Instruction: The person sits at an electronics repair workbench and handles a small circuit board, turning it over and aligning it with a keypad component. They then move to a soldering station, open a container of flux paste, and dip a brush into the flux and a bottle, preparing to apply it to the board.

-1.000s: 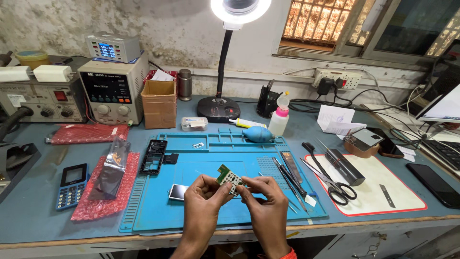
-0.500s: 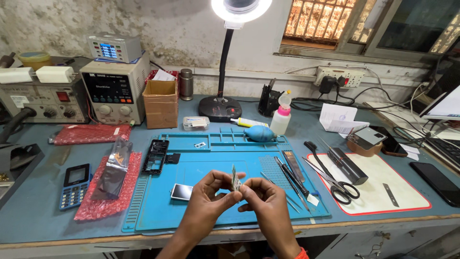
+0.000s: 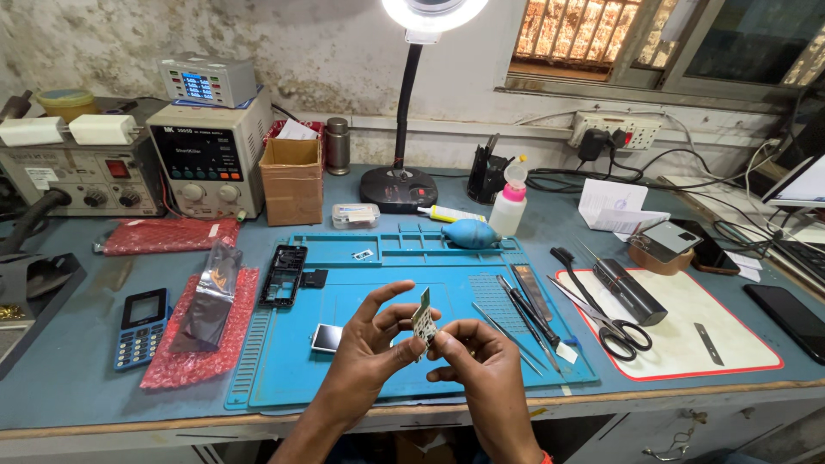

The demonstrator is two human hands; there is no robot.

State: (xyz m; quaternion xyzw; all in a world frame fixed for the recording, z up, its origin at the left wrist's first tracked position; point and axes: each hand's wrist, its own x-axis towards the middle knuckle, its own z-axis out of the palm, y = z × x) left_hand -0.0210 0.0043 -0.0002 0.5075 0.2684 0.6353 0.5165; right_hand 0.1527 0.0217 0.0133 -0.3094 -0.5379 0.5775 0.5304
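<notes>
Right now I'm pinching the small green circuit board [image 3: 422, 321] upright between both hands, left hand [image 3: 371, 344] and right hand [image 3: 475, 354], above the blue silicone mat [image 3: 361, 292].

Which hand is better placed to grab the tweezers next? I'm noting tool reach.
Right. The right hand sits nearer the tweezers on the mat's right side; the left hand pinches the circuit board.

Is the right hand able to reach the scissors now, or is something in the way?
Probably yes. The scissors lie open on the white mat, to the right of the right hand, with nothing between but tweezers lying flat. The hand, however, pinches a small circuit board together with the left hand.
</notes>
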